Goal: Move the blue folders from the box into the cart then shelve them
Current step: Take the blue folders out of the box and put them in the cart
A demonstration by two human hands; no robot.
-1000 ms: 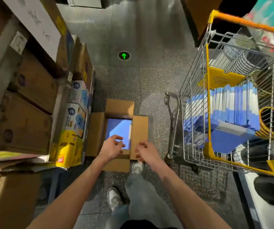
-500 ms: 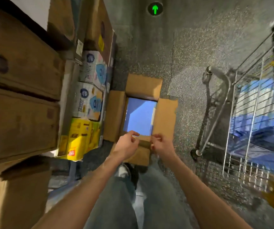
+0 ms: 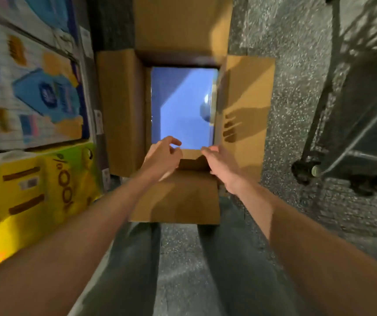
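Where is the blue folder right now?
Head view, centre: the blue folder lies inside the open cardboard box on the floor, just beyond the left hand and right hand, cart to the right.

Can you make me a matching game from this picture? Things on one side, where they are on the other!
Things:
1. blue folder
2. yellow carton
3. cart
4. left hand

Places:
A. far right of the picture
B. inside the open box
C. left of the box
D. at the box's near edge

Pairs: 1-B, 2-C, 3-A, 4-D
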